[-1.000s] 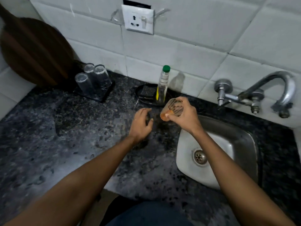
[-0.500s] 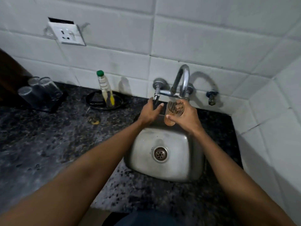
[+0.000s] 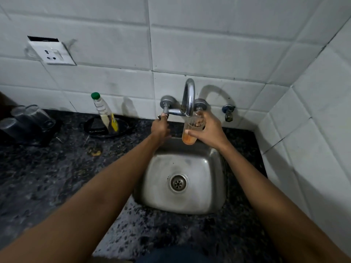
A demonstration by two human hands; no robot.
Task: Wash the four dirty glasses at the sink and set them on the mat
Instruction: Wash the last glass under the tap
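My right hand [image 3: 210, 128] grips a clear glass [image 3: 190, 130] with orange residue at its bottom, held upright under the spout of the chrome tap [image 3: 189, 97] above the steel sink [image 3: 207, 186]. My left hand [image 3: 160, 128] is at the tap's left valve handle [image 3: 164, 112], fingers curled around it. No water stream is visible. Three upturned glasses [image 3: 28, 118] stand on a dark mat [image 3: 51, 135] at the far left of the counter.
A green-capped dish soap bottle [image 3: 104, 112] leans in a black dish [image 3: 95, 130] left of the tap. The dark speckled counter [image 3: 47, 177] runs left of the sink; a white tiled wall [image 3: 313, 149] closes the right side. A socket [image 3: 52, 54] is on the wall.
The view swung right from the counter to the sink. My right hand carried the glass under the spout, and my left hand rose to the tap's left valve.
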